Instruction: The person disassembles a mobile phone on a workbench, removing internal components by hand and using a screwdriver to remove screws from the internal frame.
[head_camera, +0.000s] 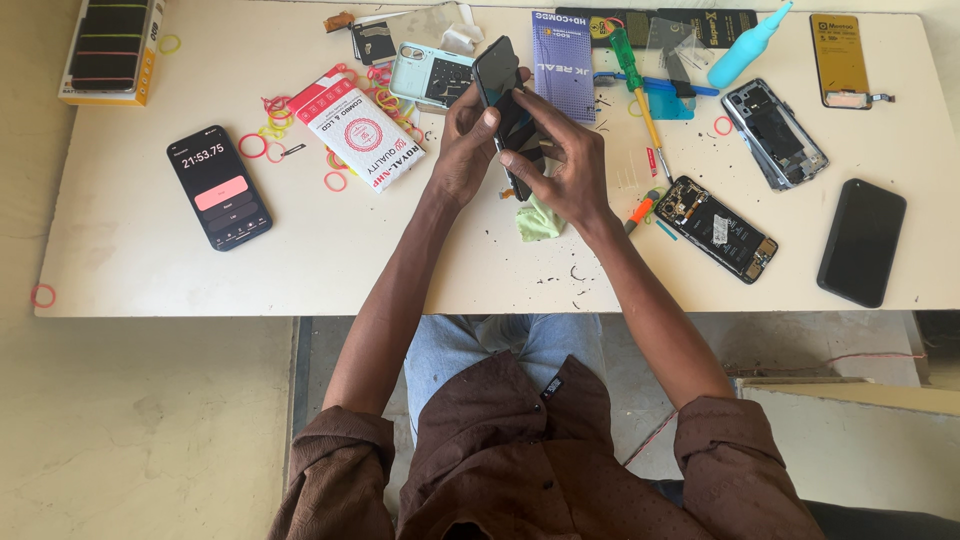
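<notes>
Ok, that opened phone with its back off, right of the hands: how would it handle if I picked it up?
The opened phone looks flat and rigid, so probably no flop or roll. Its exposed board and parts suggest it is fragile; edge grips seem safer. It lies apart from the black phone, beside the screwdriver, so a push may nudge tools.

Both hands, left hand (463, 150) and right hand (565, 170), grip a dark phone (500, 85) above the table (300, 270).

Timer phone (219, 187) on table (150, 270) at left, packet (357, 127) right of it; opened phones (717, 228) at right; screwdriver (636, 85) far centre
</notes>
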